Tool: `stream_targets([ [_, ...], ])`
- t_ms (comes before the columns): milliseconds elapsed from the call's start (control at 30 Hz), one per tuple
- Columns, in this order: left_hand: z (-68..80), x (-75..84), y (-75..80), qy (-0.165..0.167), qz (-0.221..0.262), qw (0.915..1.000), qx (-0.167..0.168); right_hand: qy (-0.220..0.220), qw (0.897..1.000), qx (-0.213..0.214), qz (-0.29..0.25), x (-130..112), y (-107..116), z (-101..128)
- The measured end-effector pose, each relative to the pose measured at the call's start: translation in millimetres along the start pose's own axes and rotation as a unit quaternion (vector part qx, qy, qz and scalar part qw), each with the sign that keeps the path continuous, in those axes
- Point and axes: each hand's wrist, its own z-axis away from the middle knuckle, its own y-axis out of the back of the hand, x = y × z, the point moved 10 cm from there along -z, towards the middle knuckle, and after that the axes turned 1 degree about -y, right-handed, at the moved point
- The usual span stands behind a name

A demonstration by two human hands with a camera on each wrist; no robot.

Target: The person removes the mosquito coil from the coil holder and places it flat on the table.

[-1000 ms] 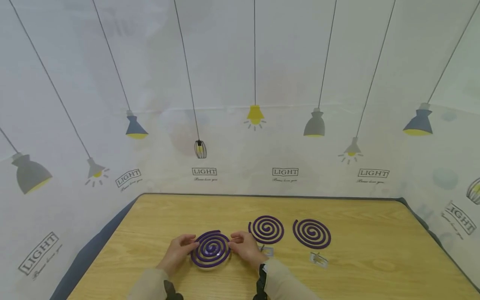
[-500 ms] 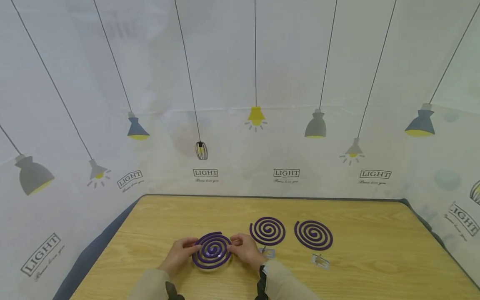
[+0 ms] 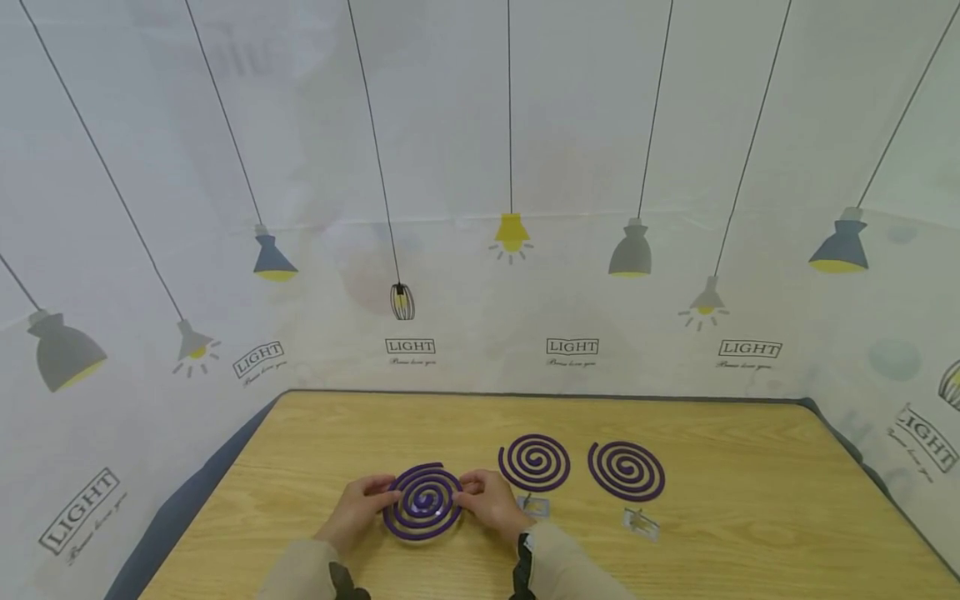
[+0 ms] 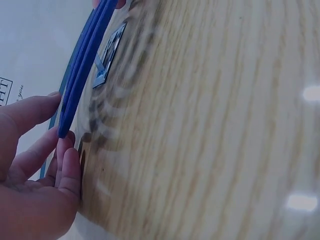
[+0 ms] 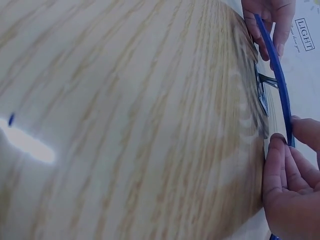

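Observation:
A purple mosquito coil (image 3: 424, 500) lies flat between my two hands, a little above the tabletop. My left hand (image 3: 358, 511) pinches its left rim, thumb above and fingers at the edge below. On the opposite rim my right hand (image 3: 492, 502) pinches the coil in the same way. Under the coil, the left wrist view shows a thin metal coil stand (image 4: 101, 79) on the table. Its upright prong reaches toward the coil's underside, as the right wrist view also shows; whether it goes into the coil's centre is hidden.
Two more purple coils, a nearer-middle one (image 3: 535, 462) and a right one (image 3: 627, 472), lie flat right of my hands. Small metal stands (image 3: 641, 524) sit in front of them, one partly beside my right wrist. The wooden table (image 3: 750, 500) meets a printed wall cloth behind.
Both hands keep their hold on the coil, which stays nearly in place. The right fingertips have shifted very slightly inward over the rim. The other coils and stands have not moved.

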Motion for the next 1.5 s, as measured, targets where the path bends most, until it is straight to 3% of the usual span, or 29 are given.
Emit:
stream_targets([
  [533,0.2,-2.7,3.5,0.019,0.006,0.9998,0.004,-0.035,0.999,-0.012,-0.025,5,-1,-1],
  [967,-1.4,-6.7,6.2,0.028,0.065,0.9974,0.010,-0.046,0.999,-0.013,-0.027,4,-1,-2],
  [1233,-0.5,-12.5,5.0,0.057,0.118,0.9913,0.012,-0.032,0.999,-0.016,-0.032,1,-1,-1],
  [1500,1.9,-13.9,4.6,0.065,0.115,0.9912,0.006,-0.042,0.999,-0.007,-0.022,5,0,1],
])
